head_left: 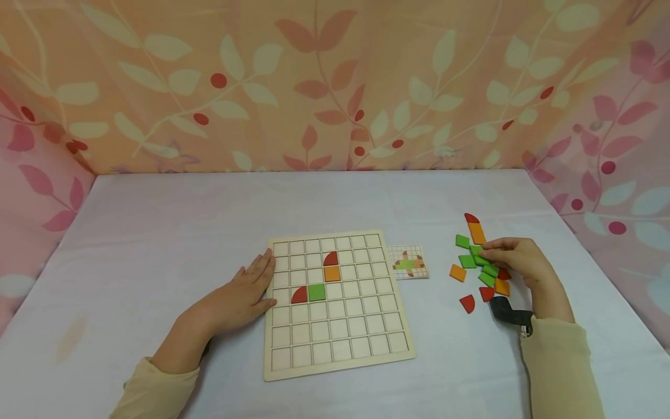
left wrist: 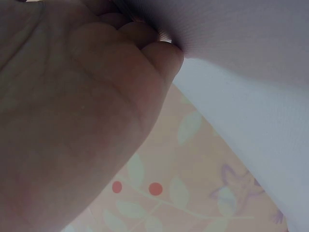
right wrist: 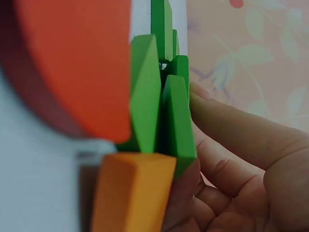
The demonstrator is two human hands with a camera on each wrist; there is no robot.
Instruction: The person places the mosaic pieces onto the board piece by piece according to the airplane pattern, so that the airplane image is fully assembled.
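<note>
My left hand (head_left: 241,298) lies along the left edge of a wooden grid board (head_left: 357,326), fingers straight and touching its rim. On the board sit an orange square tile (head_left: 332,273) below a red quarter-circle tile (head_left: 331,259), and a green square tile (head_left: 316,292) beside another red quarter-circle (head_left: 299,295). At the loose pile on the right, my right hand (head_left: 515,259) pinches a green square tile (head_left: 476,251) between thumb and fingertips. The right wrist view shows green tiles (right wrist: 179,123) close by the thumb, with a red tile (right wrist: 82,58) in front.
A small pattern card (head_left: 408,263) lies against the board's right side. Around the right hand are loose orange tiles (head_left: 458,273), red quarter-circles (head_left: 467,304) and several green squares (head_left: 467,262). A patterned curtain (head_left: 314,87) hangs behind the white-covered table (head_left: 209,209).
</note>
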